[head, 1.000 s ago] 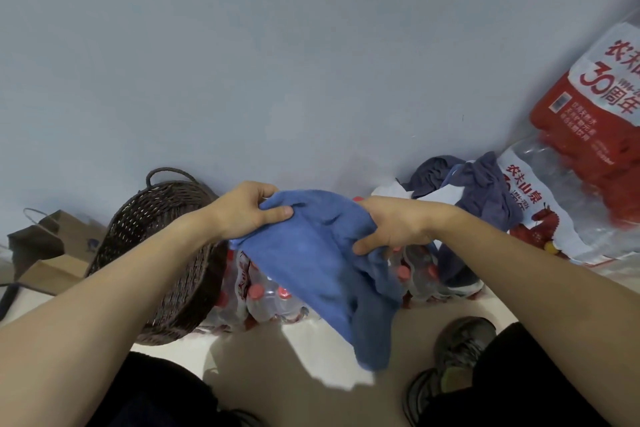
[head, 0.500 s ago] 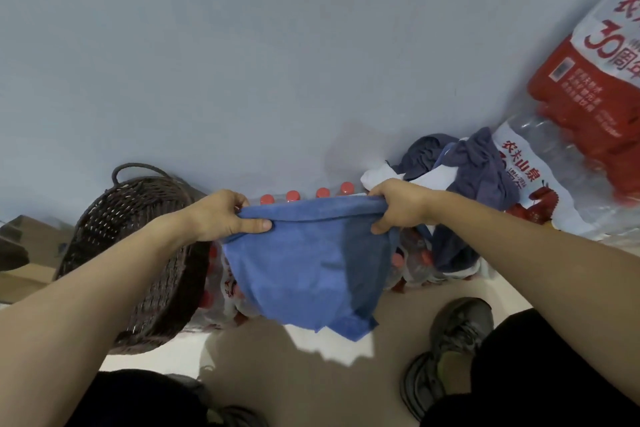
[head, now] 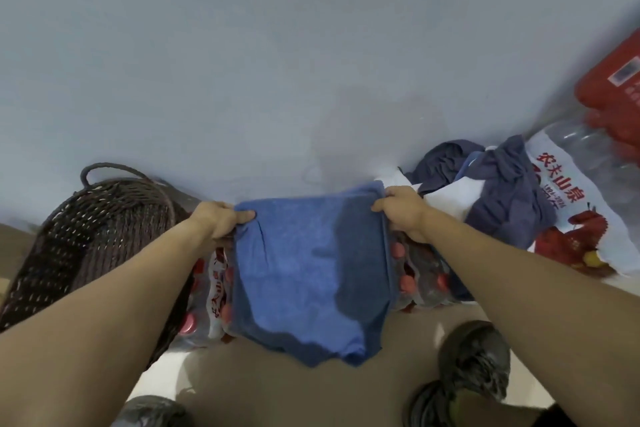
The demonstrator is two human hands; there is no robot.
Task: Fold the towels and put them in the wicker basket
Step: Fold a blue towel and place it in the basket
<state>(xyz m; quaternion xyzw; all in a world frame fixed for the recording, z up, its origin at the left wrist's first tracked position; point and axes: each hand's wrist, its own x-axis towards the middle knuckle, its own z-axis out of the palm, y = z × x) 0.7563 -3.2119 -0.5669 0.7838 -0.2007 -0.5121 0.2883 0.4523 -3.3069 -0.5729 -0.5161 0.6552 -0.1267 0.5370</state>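
Left hand (head: 221,224) and right hand (head: 403,210) each pinch an upper corner of the blue terry-cloth towel (head: 311,274), thumbs on the near face, fingers curled behind. Hands held apart at the same height, so the top edge runs taut and level between them and the cloth hangs in a flat panel. Likely reason: stretching it square so the edges line up for a fold. Towel looks doubled already; lower hem is uneven, one layer hanging a little below the other. It hangs in the air in front of a shrink-wrapped pack of red-capped water bottles (head: 415,274) on the floor, not resting on anything visible. Dark brown woven wicker basket with a loop handle (head: 93,229) stands on the floor to the left, just beside the left forearm, tilted against the wall; its inside is not visible from here, so cannot tell whether it holds anything. Heap of dark grey-blue and white cloths (head: 498,198) lies to the right, against a printed red-and-white plastic bottle pack (head: 568,204); judged to be towels waiting their turn. Grey worn sneaker (head: 467,364) below right. Judgement: fold in progress, basket step not yet reached for this piece.
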